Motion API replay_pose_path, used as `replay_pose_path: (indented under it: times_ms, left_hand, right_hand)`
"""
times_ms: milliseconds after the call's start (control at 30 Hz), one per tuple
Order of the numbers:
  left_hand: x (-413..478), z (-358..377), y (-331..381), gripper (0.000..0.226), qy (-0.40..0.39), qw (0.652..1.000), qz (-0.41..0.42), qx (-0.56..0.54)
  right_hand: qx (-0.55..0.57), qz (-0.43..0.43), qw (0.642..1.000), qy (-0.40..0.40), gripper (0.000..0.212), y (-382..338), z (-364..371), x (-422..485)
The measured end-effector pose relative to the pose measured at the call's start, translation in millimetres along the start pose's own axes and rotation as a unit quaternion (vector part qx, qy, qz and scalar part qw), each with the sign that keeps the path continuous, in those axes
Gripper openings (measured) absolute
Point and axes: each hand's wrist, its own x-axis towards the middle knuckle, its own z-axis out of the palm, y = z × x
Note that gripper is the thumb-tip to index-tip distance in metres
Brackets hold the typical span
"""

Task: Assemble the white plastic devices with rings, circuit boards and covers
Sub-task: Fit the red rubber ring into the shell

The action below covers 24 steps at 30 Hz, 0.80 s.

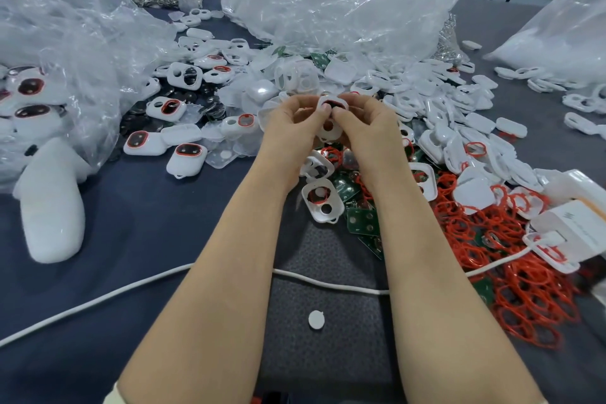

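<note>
Grip: left hand and right hand pinch one white shell from either side, red ring seemingly being seated.
Done: finished units lie left.
Left: loose red rings, green boards, empty shells piled right; judged far from finished.

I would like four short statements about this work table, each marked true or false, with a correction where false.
1. The left hand and the right hand both hold one white housing. True.
2. The red rings are piled left of the arms. False: they lie to the right.
3. A white cable crosses the table under the forearms. True.
4. The green circuit boards sit in a box. False: they lie loose on the table.
</note>
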Motion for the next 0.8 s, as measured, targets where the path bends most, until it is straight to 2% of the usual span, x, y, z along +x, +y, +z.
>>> replay_pose_path:
  times_ms: [100, 167, 267, 367, 467, 633, 800]
  left_hand:
    - [-2, 1, -1, 0.005, -0.010, 0.998, 0.022, 0.057]
    - [-2, 1, -1, 0.007, -0.026, 0.997, 0.024, 0.063]
    - [-2, -1, 0, 0.005, -0.032, 0.998, 0.024, 0.056]
    - [-1, -6, 5, 0.008, -0.045, 0.999, -0.007, -0.030]
    - [-2, -10, 11, 0.011, -0.085, 0.991, -0.047, -0.093]
    - [-4, -11, 16, 0.011, -0.100, 0.984, -0.077, -0.124]
    - [-4, -12, 18, 0.012, -0.087, 0.979, -0.101, -0.156]
  right_hand:
    - [-0.060, -0.015, 0.998, 0.012, 0.004, 0, 0, 1]
    - [-0.069, -0.005, 0.997, 0.017, 0.012, 2, -2, 3]
    - [-0.065, -0.014, 0.998, -0.020, 0.014, 2, -7, 3]
    - [0.075, 0.015, 0.992, -0.099, 0.013, -3, -12, 3]
    - [0.212, 0.068, 0.967, -0.124, 0.025, -7, -18, 4]
    - [0.247, 0.088, 0.950, -0.171, 0.017, -7, -24, 2]
    - [0.264, 0.081, 0.943, -0.188, 0.027, -8, -24, 2]
